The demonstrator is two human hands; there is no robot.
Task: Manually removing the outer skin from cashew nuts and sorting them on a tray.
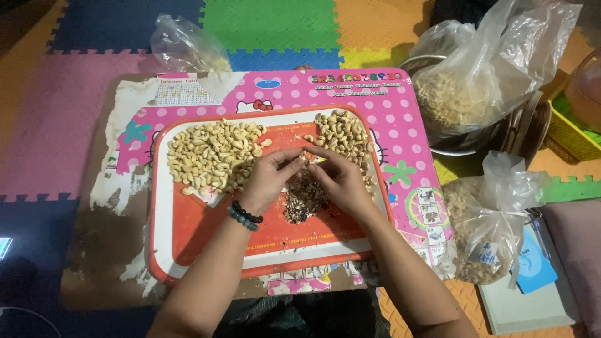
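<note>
Seen from above, two bare hands meet over an orange tray (188,238) that sits on a worn pink polka-dot table (400,119). The left hand (270,178), with a dark bead bracelet (244,216) at the wrist, and the right hand (338,178) both have their fingers pinched together around one small cashew nut (305,156) held between their fingertips. Directly below them lies a heap of brown skins (303,200). A large pile of pale peeled cashews (210,153) fills the tray's left side – a smaller pile (344,134) sits at its upper right. Clear plastic bags of nuts (482,225) rest on the colourful foam floor mats, right of the table
</note>
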